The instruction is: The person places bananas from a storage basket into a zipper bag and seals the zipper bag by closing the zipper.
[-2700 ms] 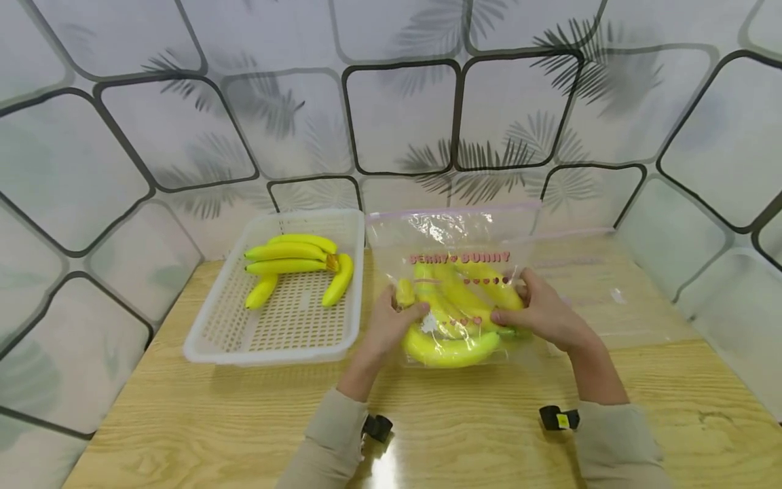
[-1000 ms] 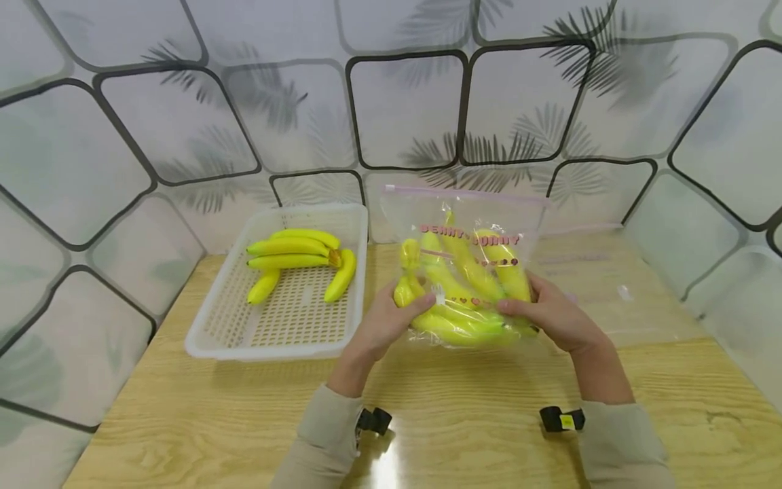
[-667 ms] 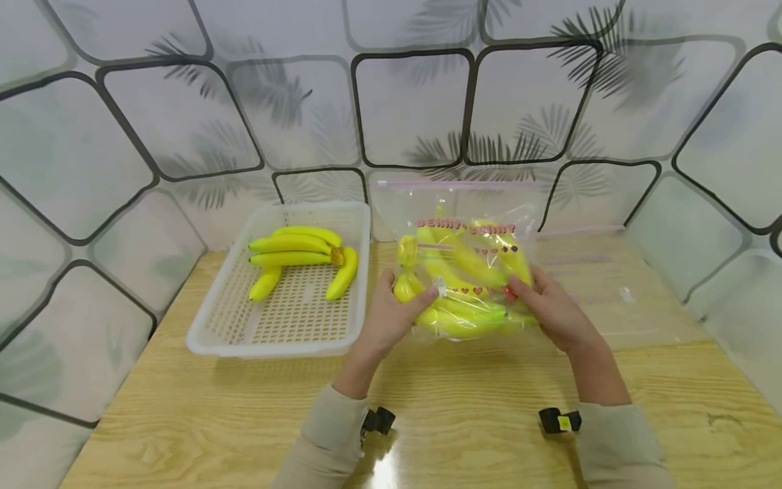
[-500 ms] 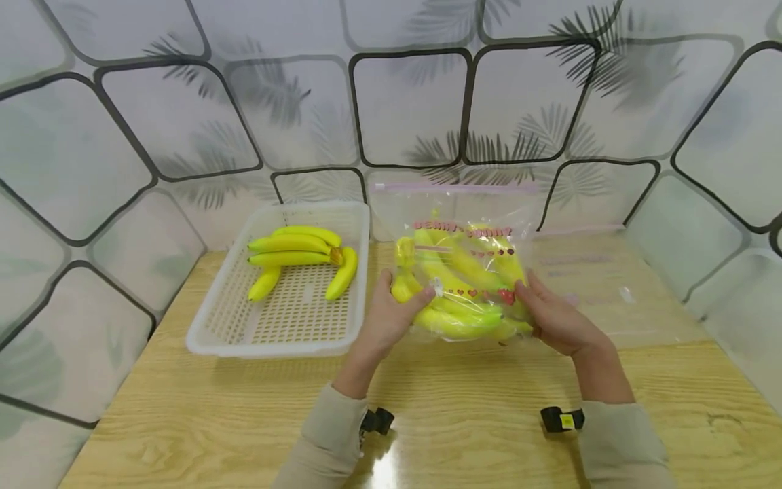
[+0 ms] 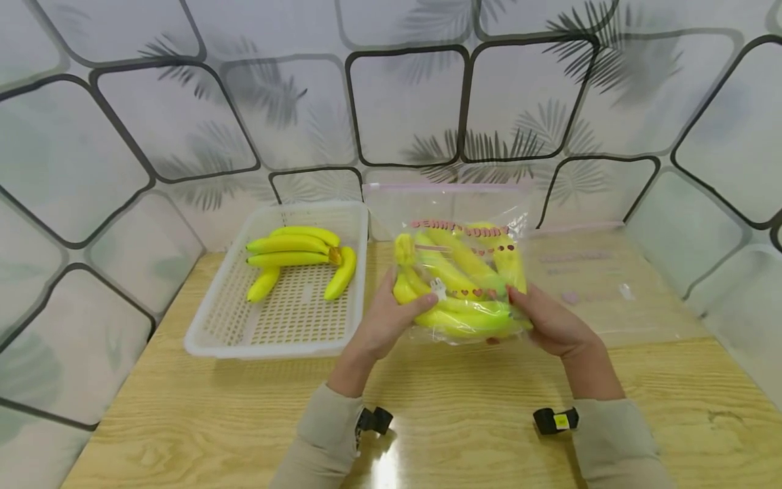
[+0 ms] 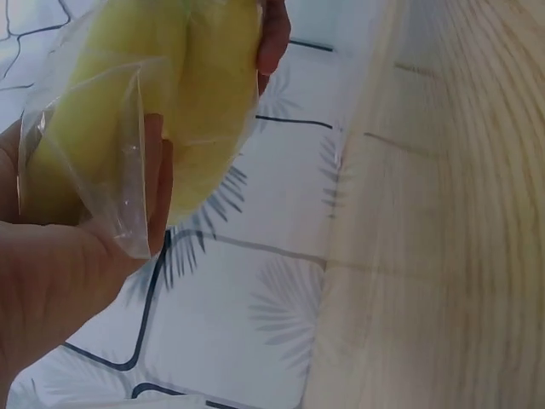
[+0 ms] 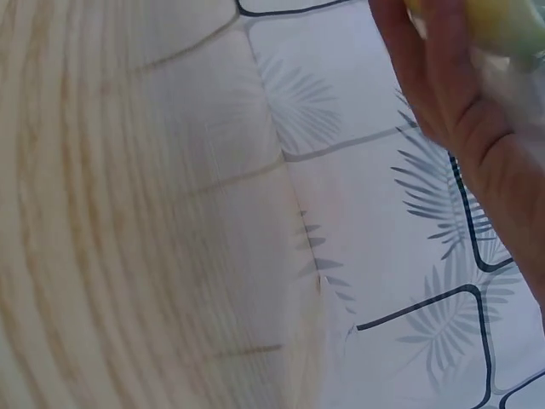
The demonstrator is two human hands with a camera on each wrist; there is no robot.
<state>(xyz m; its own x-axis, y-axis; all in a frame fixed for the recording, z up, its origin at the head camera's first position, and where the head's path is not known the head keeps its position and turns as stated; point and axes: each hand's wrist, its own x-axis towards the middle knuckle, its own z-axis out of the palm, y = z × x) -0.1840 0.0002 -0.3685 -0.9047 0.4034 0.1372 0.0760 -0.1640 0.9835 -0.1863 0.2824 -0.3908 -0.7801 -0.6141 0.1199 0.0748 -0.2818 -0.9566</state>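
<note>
A clear zip bag (image 5: 455,272) with pink lettering and a lilac zip strip along its top holds several yellow bananas (image 5: 467,319). My left hand (image 5: 387,316) grips its lower left side, thumb in front and fingers behind. On the lower right my right hand (image 5: 552,322) holds the bag in the same manner, its fingertips partly hidden beneath. In the left wrist view, loose film from a bag corner (image 6: 132,170) hangs over the left hand (image 6: 60,277). The right wrist view catches the right hand (image 7: 485,141) against a banana (image 7: 502,25), mostly cut off by the frame.
A white mesh basket (image 5: 275,350) stands to the left with a bunch of bananas (image 5: 290,251) and a single banana (image 5: 340,274) in it. Flat clear bags (image 5: 611,299) lie on the wooden table (image 5: 464,421) at right. A patterned cloth wall (image 5: 403,109) closes the back.
The bag has risen and tilted up from lower down, and its bananas have shifted inside it. My right thumb has changed its place on the bag's side. The basket has stayed put.
</note>
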